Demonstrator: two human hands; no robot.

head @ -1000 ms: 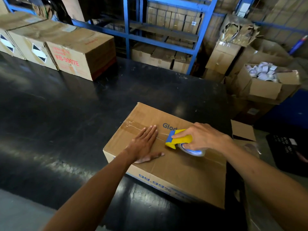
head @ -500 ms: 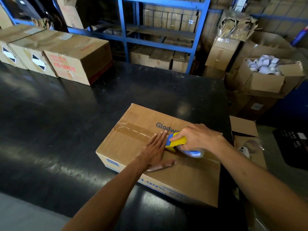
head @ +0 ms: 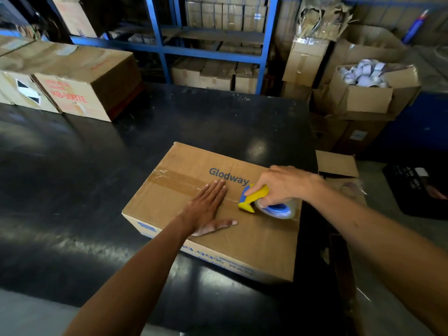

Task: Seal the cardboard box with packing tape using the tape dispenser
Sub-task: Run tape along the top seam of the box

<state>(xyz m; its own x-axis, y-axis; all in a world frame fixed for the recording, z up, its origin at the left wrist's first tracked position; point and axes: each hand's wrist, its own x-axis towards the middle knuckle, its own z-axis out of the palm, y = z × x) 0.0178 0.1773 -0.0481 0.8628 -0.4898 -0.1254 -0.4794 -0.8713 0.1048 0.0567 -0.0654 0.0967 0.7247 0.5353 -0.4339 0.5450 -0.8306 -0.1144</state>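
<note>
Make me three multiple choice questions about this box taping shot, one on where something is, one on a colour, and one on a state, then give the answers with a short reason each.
1. Where does the left hand lie?
A. flat on top of the cardboard box
B. on the black table
C. on the blue shelf frame

2. What colour is the grip of the tape dispenser?
A. red
B. yellow
C. green

3. How far along is the strip of tape on the box's top seam?
A. none laid
B. laid from the left edge up to the dispenser
C. the box stands open

Answers: 1 A, the palm and spread fingers press on the box top. 2 B, the body under the right hand is yellow with blue parts. 3 B, glossy tape covers the left stretch and the dispenser sits short of the right edge.
</note>
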